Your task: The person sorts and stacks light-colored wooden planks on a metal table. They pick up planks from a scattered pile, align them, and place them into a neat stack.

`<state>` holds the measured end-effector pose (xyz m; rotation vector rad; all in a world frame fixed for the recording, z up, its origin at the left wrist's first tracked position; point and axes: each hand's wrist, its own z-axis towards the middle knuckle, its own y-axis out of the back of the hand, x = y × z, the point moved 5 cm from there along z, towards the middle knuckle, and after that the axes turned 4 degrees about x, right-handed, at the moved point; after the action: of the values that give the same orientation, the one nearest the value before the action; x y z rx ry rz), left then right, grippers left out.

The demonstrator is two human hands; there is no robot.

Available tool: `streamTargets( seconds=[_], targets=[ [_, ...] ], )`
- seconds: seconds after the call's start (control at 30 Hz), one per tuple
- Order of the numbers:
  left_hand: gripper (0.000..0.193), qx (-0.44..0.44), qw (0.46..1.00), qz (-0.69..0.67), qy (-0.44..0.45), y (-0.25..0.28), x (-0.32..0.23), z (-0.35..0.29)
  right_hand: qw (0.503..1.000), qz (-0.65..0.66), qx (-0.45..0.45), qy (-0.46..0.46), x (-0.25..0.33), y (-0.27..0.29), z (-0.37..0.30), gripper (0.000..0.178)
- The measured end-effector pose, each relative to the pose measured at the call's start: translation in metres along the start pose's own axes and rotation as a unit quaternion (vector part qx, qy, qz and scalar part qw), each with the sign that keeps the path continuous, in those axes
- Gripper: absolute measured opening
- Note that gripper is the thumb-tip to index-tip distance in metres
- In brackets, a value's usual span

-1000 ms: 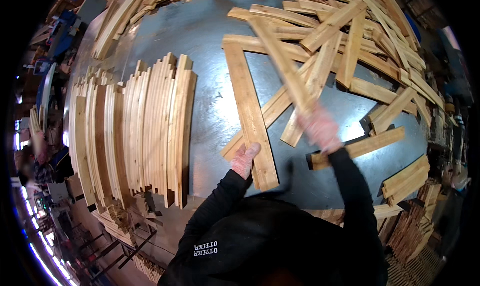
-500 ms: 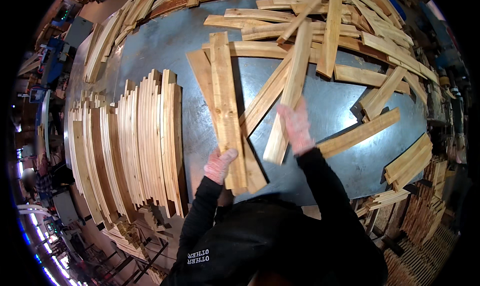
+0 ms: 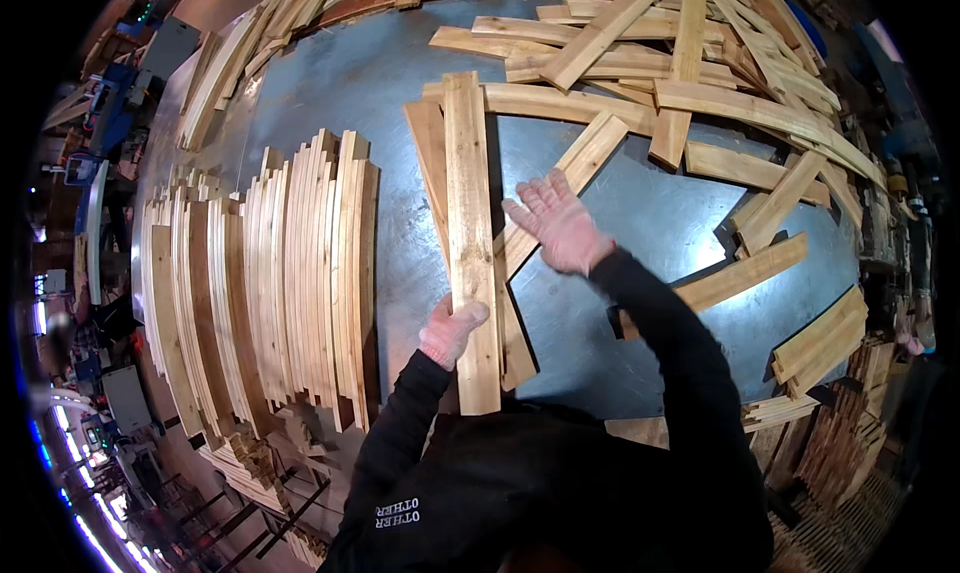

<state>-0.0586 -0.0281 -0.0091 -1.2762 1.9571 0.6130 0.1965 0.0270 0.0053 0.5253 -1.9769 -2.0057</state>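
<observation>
My left hand (image 3: 453,331), in a pale pinkish glove, grips a long wooden board (image 3: 467,203) near its lower end, thumb on top. The board points away from me, above the metal table (image 3: 400,68). Under it another wooden plank (image 3: 515,338) slants across the table. My right hand (image 3: 560,223), gloved alike, is spread open and holds nothing. It hovers right of the gripped board, over a slanting board (image 3: 590,153) whose far end sticks out beyond the fingers.
To the left stands a tight row of upright-edged boards (image 3: 300,273). Loose boards (image 3: 610,63) lie crisscrossed at the far right. One board (image 3: 740,273) lies right of my right forearm, and a short stack (image 3: 820,343) sits at the right table edge.
My right hand has let go of its board and moved slightly up and left, fingers spread. That board now appears to lie on the one in my left hand.
</observation>
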Motion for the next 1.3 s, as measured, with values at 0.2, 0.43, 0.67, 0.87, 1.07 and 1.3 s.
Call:
streamTargets(
  seconds=[0.2, 0.43, 0.67, 0.87, 1.07, 1.3],
  targets=[
    [0.059, 0.020, 0.994, 0.096, -0.044, 0.072, -0.048, -0.020, 0.986, 0.019, 0.155, 0.055, -0.051, 0.019, 0.016, 0.035],
    [0.095, -0.100, 0.894, 0.422, 0.111, 0.063, -0.027, -0.031, 0.883, 0.261, 0.147, -0.361, -0.153, 0.086, -0.077, 0.036],
    [0.097, -0.177, 0.838, 0.511, 0.071, 0.001, -0.038, -0.030, 0.832, 0.450, 0.240, -0.219, 0.093, -0.040, 0.037, 0.070],
    [0.084, -0.139, 0.906, 0.387, -0.101, 0.061, -0.001, -0.020, 0.767, 0.525, 0.296, -0.222, 0.101, -0.024, 0.048, 0.113],
    [0.091, -0.169, 0.945, 0.276, -0.054, 0.066, 0.015, 0.001, 0.802, 0.476, 0.206, -0.295, 0.131, -0.011, 0.057, 0.082],
    [0.130, -0.260, 0.834, 0.487, 0.005, -0.009, -0.014, -0.032, 0.898, 0.398, 0.175, -0.072, 0.070, 0.014, 0.028, 0.056]
  ],
)
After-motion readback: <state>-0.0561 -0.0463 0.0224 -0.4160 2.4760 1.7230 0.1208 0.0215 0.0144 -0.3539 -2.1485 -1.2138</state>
